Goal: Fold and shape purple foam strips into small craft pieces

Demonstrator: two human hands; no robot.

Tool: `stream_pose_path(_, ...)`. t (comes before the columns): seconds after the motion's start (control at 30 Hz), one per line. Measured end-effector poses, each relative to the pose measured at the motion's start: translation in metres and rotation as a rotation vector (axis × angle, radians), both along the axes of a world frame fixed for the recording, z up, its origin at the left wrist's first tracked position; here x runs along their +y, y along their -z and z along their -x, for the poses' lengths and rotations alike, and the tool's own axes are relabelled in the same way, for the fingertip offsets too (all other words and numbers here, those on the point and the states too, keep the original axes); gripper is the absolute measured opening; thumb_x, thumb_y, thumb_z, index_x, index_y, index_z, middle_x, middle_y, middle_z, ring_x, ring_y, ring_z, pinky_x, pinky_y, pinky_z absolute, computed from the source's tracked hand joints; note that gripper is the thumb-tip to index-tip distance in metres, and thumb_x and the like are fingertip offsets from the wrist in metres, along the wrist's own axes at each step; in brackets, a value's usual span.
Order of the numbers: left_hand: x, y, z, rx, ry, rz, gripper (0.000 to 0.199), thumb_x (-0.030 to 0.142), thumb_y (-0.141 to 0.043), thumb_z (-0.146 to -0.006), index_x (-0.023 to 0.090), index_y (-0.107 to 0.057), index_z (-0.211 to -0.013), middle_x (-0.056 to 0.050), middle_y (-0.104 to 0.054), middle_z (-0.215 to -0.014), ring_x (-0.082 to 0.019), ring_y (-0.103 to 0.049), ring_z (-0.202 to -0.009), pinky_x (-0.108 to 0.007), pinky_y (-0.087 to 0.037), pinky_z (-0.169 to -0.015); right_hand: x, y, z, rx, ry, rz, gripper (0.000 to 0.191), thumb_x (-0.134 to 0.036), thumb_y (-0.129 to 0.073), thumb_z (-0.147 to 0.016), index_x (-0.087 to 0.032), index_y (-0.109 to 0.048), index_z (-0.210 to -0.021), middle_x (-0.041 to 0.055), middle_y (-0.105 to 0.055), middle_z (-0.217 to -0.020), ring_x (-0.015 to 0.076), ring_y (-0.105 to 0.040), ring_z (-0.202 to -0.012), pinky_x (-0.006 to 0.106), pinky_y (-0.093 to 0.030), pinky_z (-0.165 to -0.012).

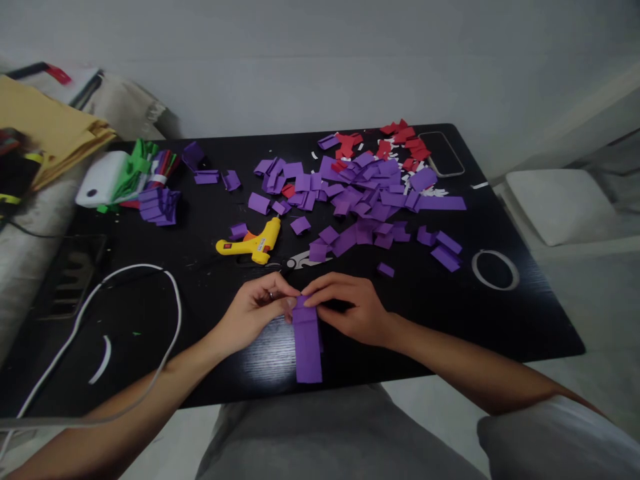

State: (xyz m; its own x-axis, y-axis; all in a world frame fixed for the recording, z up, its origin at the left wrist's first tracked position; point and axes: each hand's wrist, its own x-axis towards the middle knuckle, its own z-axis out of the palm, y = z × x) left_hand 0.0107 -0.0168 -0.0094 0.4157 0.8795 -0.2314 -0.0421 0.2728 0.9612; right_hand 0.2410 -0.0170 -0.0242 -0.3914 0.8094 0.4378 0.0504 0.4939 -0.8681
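Note:
A creased strip of purple paper (307, 347) hangs down between my hands near the table's front edge. My left hand (257, 308) pinches its upper left edge between thumb and fingers. From the other side, my right hand (353, 307) grips the top right of the same strip, fingertips pressed on the fold. Just beyond my hands lie a yellow glue gun (253, 243) and a pair of scissors (303, 260), the latter partly covered by purple paper. A large heap of folded purple paper pieces (370, 183) spreads behind them.
Red paper pieces (407, 140) and white scraps lie at the back right, near a clear rectangular frame (443, 153). A white ring (495, 270) lies at right. A white cable (175, 293) loops at left. Green paper bundles (137, 170) rest beside a white device (103, 179).

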Motion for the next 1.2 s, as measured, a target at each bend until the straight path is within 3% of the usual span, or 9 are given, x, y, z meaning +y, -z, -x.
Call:
stream_pose_path(0.2,-0.001,0.001,0.001,0.040,0.012,-0.102,0.011,0.027,-0.071,-0.097,0.017,-0.076,-0.097,0.000,-0.075,-0.073,-0.012,-0.071,-0.067,-0.022,-0.059,-0.067,0.002,0.003,0.004,0.130,0.009,0.378,0.013,-0.014,-0.080,-0.087,-0.025,-0.085,-0.091,0.0047,-0.083,-0.102,0.0172,-0.080,-0.094,0.029,-0.066,-0.083)
stream_pose_path(0.4,-0.005,0.007,0.007,0.189,0.071,-0.499,0.036,0.016,-0.066,-0.098,0.022,-0.067,-0.133,-0.008,-0.076,-0.114,-0.017,-0.076,-0.097,-0.029,-0.063,-0.086,0.003,0.004,0.005,0.228,0.032,0.557,0.009,-0.021,-0.086,-0.082,-0.027,-0.086,-0.087,0.0037,-0.083,-0.100,0.0183,-0.079,-0.097,0.032,-0.065,-0.091)
stream_pose_path(0.6,-0.006,0.003,0.001,0.369,0.010,-0.838,0.021,0.012,-0.071,-0.095,0.020,-0.073,-0.114,-0.008,-0.076,-0.109,-0.017,-0.074,-0.097,-0.026,-0.060,-0.083,0.002,0.007,0.007,0.247,0.055,0.639,0.008,-0.022,-0.089,-0.078,-0.027,-0.086,-0.084,0.0034,-0.083,-0.097,0.0190,-0.079,-0.095,0.034,-0.064,-0.092)
stream_pose_path(0.77,-0.007,0.005,0.000,0.359,-0.014,-0.852,0.013,0.013,-0.072,-0.096,0.019,-0.073,-0.108,-0.007,-0.077,-0.102,-0.016,-0.076,-0.093,-0.026,-0.061,-0.082,0.001,0.009,0.009,0.266,0.031,0.712,0.010,-0.023,-0.090,-0.076,-0.025,-0.085,-0.084,0.0025,-0.083,-0.094,0.0186,-0.078,-0.092,0.034,-0.063,-0.091)
stream_pose_path(0.97,-0.006,0.009,0.001,0.404,-0.049,-0.749,0.005,0.015,-0.072,-0.095,0.019,-0.074,-0.098,-0.003,-0.079,-0.089,-0.013,-0.075,-0.077,-0.021,-0.059,-0.070,0.001,0.011,0.009,0.228,0.006,0.840,0.021,-0.029,-0.094,-0.071,-0.023,-0.082,-0.087,0.0003,-0.080,-0.086,0.0163,-0.075,-0.082,0.032,-0.061,-0.084)
stream_pose_path(1.2,-0.006,0.009,0.000,0.430,-0.034,-0.698,0.004,0.019,-0.072,-0.095,0.018,-0.075,-0.096,-0.004,-0.079,-0.085,-0.014,-0.073,-0.074,-0.023,-0.058,-0.067,0.001,0.013,0.009,0.223,0.012,0.801,0.019,-0.027,-0.090,-0.073,-0.022,-0.080,-0.089,0.0013,-0.080,-0.091,0.0168,-0.075,-0.085,0.032,-0.062,-0.085)
